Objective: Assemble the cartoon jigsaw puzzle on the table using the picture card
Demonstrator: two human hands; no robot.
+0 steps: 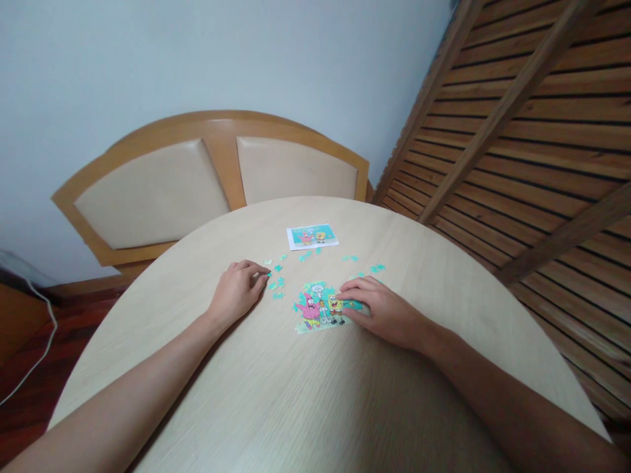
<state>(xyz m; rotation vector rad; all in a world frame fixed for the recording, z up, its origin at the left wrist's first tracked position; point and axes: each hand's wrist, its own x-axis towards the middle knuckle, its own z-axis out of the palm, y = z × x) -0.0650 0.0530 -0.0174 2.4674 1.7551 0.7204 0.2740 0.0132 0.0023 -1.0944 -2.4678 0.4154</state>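
Note:
A partly assembled jigsaw puzzle (310, 315) lies on the table, with pink, white and yellow cartoon figures on a teal ground. My right hand (382, 305) rests over its right side, thumb and fingers apart, covering some of the picture. To the left, my left hand (239, 289) pinches a small teal puzzle piece (269, 274) at the tabletop between thumb and forefinger. Several loose teal pieces (279, 282) are scattered just right of those fingertips.
Behind the puzzle lies a printed reference picture (313, 237) of the same figures. More loose pieces (377, 268) form an arc around the puzzle. Against the round wooden table (276, 394) stands a padded bench back (162, 194); a slatted wooden screen (522, 131) is at right.

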